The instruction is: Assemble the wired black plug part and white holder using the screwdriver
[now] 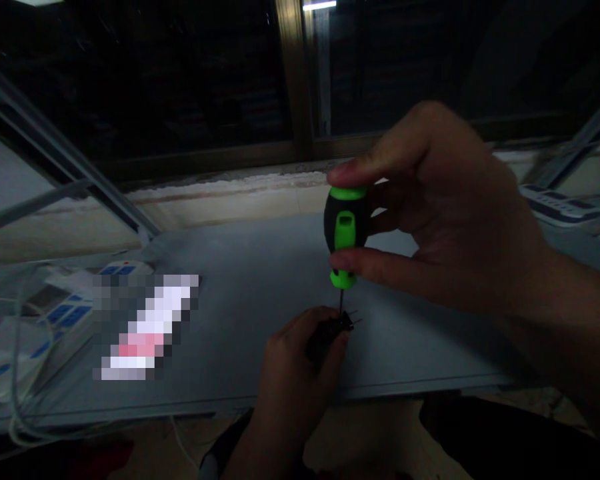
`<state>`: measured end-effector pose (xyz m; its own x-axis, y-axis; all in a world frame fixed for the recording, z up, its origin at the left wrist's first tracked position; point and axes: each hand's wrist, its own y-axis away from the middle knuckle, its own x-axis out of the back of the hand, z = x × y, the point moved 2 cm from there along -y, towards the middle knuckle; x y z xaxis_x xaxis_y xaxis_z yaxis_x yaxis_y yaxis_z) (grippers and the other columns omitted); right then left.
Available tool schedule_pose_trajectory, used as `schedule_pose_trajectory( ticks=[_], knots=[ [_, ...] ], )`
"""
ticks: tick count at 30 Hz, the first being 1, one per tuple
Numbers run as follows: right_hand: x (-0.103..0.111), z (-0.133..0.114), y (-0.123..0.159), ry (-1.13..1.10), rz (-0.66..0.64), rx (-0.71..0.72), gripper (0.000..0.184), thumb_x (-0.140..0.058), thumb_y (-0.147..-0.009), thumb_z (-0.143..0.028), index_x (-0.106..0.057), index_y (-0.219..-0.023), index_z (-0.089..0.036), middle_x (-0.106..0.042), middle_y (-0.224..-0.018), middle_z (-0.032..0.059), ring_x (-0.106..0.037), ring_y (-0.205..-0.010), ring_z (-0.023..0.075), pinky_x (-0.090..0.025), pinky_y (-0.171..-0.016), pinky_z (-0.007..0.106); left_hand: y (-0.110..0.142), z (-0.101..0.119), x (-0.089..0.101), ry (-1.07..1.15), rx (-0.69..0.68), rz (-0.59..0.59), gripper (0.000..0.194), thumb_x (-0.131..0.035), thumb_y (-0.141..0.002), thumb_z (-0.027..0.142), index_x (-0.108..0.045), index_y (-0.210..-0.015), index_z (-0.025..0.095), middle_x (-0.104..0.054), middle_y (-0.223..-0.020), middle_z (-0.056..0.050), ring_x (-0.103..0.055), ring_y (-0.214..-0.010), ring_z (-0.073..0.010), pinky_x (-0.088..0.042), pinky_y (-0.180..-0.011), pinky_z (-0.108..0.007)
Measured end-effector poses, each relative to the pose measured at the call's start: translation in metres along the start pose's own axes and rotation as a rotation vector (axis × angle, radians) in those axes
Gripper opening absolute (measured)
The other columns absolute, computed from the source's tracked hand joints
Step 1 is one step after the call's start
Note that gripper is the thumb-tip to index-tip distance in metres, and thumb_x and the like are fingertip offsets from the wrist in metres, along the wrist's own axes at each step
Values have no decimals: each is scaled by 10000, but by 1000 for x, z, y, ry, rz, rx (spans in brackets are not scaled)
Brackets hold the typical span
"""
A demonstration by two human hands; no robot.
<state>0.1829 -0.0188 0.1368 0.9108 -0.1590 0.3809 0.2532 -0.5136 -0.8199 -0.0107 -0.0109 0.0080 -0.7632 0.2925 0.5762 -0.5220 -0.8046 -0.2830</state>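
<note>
My right hand (445, 213) grips a stubby screwdriver with a green and black handle (347, 233), held upright between thumb and fingers. Its thin shaft points straight down into a small dark part (333, 333). My left hand (295, 370) is closed round that small dark part, just above the grey board (260, 293). The part has short thin prongs sticking out on its right side; what it is I cannot make out in the dim light.
A blurred-out white and pink patch (145, 327) lies on the board's left. White power strips with blue markings (65, 313) and white cables (15, 373) sit at the far left. Another power strip (560, 203) lies at the right. A dark window (180, 73) is behind.
</note>
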Motion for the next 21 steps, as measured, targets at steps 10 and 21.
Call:
schedule_pose_trajectory(
  ticks=[10, 21],
  knots=[
    [39, 108, 38, -192, 440, -517, 381, -828, -772, -294, -681, -1123, -279, -702, -805, -13, -641, -647, 128, -544, -571, 250, 0, -2, 0, -14, -43, 26, 221, -641, -927, 242, -673, -1144, 219, -706, -1094, -80, -682, -992, -203, -541, -892, -348],
    [8, 155, 97, -240, 256, -937, 438, -874, -664, -371, -699, -1015, -178, -655, -670, -2, -582, -555, 123, -461, -520, 245, -16, -15, 4, 108, 77, 99, 288, -596, -952, 335, -665, -1179, 172, -698, -1130, -105, -671, -1074, -222, -535, -997, -418]
  ],
)
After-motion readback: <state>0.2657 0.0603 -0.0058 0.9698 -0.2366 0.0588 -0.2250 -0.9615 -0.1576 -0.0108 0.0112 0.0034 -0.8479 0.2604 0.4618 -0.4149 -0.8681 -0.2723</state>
